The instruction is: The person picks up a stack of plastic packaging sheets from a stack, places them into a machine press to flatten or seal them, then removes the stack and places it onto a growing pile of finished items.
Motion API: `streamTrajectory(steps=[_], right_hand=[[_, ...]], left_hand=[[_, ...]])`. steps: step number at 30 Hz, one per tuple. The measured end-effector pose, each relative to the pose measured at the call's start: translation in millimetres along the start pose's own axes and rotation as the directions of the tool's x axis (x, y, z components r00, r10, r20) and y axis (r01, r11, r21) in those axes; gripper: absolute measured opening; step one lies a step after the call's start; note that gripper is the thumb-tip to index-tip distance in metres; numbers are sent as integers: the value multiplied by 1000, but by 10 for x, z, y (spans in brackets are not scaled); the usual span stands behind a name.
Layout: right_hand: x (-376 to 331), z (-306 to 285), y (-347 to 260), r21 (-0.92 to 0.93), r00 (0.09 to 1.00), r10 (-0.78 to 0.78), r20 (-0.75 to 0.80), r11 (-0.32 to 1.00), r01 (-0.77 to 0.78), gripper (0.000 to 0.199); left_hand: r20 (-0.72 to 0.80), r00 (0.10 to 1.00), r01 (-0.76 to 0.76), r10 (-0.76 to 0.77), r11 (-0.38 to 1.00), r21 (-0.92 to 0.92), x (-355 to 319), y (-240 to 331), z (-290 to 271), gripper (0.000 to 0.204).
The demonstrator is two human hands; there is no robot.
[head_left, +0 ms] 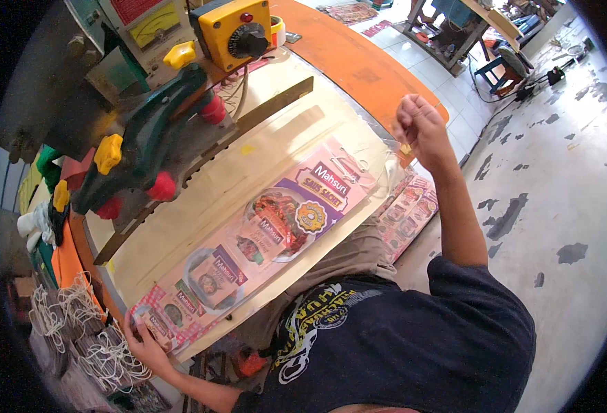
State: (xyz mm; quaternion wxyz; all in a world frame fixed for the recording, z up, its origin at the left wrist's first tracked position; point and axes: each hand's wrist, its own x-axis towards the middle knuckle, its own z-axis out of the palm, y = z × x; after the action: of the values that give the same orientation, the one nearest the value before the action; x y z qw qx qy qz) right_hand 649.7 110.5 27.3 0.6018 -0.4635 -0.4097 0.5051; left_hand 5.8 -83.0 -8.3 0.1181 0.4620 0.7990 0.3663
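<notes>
A long printed packaging sheet [262, 234], pink and purple with food pictures, lies along a cream work board [200, 199]. My left hand [146, 343] presses its near-left end against the board's edge. My right hand [420, 124] is raised at the sheet's far right end, fingers closed, pinching a clear plastic edge [391, 155] with a small yellow bit at the fingertips. My dark printed shirt [386, 337] fills the lower middle.
A green press machine [152, 131] with yellow and red knobs sits behind the board. A yellow control box [238, 31] with a black dial stands above. White string loops [83, 330] lie at left. More printed sheets [410, 213] are stacked below right, over a stained floor [558, 193].
</notes>
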Motion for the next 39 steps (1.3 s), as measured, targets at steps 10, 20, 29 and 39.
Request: streamTrajectory(steps=[10,20,29,39], right_hand=[[-115,-957,-655,-653,737,-596,-319,702,285,14],[-260,-881,-765,-868,938,-295,-183,496,-13,23],[-473,133,-356,-851,975,-102,196,476,221,17],[-716,723,17,-910,982,10,186,378,169,23]], left_hand=[[23,1000,-4,4,999,-36,34,-178,7,43],[-4,1000,3,-3,996,-86,27,-266,16,39],[-99,995,-20,20,1000,1,-89,-62,5,36],[-244,965,-114,98,992,-52,-155,-29,153,36]])
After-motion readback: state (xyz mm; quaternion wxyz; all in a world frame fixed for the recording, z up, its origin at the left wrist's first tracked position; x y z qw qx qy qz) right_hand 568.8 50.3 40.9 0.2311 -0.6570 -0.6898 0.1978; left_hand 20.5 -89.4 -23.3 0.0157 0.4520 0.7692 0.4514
